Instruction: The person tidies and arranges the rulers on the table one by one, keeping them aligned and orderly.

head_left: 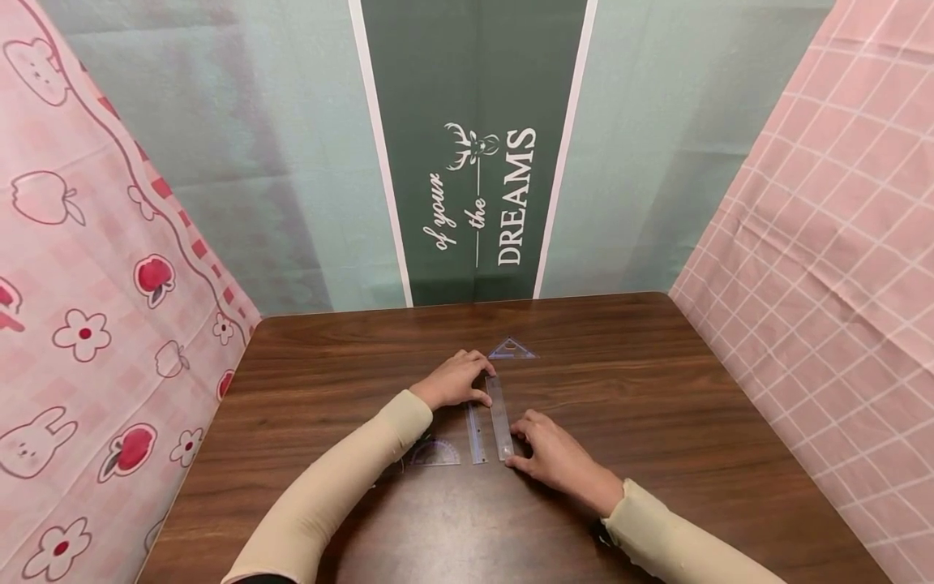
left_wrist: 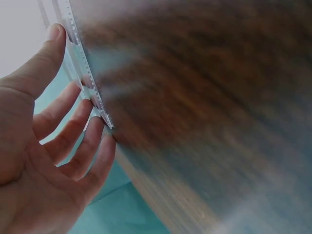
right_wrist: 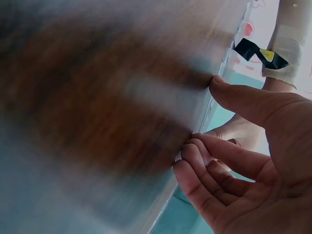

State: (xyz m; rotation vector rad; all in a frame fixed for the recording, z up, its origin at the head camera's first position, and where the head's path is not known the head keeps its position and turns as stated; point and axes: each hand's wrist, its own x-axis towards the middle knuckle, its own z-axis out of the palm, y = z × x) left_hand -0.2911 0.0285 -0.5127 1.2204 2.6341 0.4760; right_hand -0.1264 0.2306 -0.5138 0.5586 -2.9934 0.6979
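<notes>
A narrow clear plastic sleeve (head_left: 499, 420) lies lengthwise on the table between the hands, a small round spot near its near end. The left hand (head_left: 456, 381) reaches its far end, thumb and fingertips spread along the left edge; the left wrist view shows them against the sleeve's dotted edge (left_wrist: 80, 48). At the near end, the right hand (head_left: 558, 454) touches the right edge with its thumb and loosely bent fingers. Just left of the sleeve lies a transparent ruler (head_left: 476, 436), partly under the left hand. A clear protractor (head_left: 436, 454) sits farther left, beside the left sleeve cuff.
A transparent set square (head_left: 511, 349) lies beyond the left hand. The dark wooden table (head_left: 620, 365) extends around the things. Pink cloths (head_left: 824, 243) hang at both sides, and a green printed curtain (head_left: 477, 65) stands behind the far edge.
</notes>
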